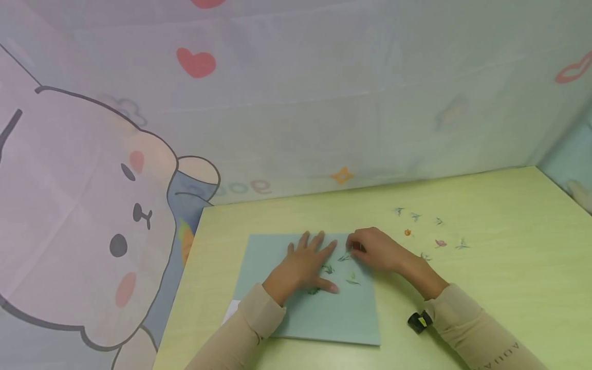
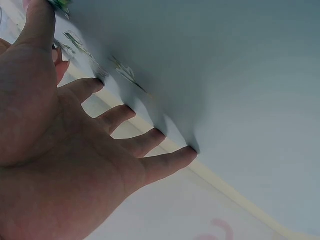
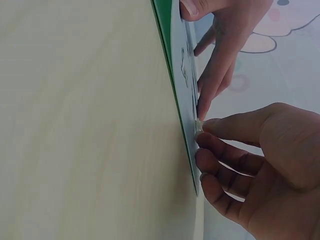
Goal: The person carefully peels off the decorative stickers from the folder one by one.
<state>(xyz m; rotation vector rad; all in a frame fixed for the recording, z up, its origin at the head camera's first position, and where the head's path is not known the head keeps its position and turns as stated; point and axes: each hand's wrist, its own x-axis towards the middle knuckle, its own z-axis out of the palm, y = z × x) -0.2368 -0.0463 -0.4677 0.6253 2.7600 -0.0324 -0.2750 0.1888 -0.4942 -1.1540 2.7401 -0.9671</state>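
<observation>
Pale blue-green, the card [image 1: 333, 318] lies on the worktop [image 1: 509, 272], with small green sprigs [image 1: 328, 269] on it. The left hand [image 1: 298, 268] is spread out, fingertips on the card, holding nothing. The right hand [image 1: 376, 250] has a pinching grip on a tiny pale bit [image 3: 199, 125] near the card's far right corner. The bit looks thin, so squeezing too hard could bend it. If the left hand drags, sprigs might slide crooked. A bump from the right sleeve [image 1: 462, 313] could scatter the loose pieces [image 1: 441, 243].
</observation>
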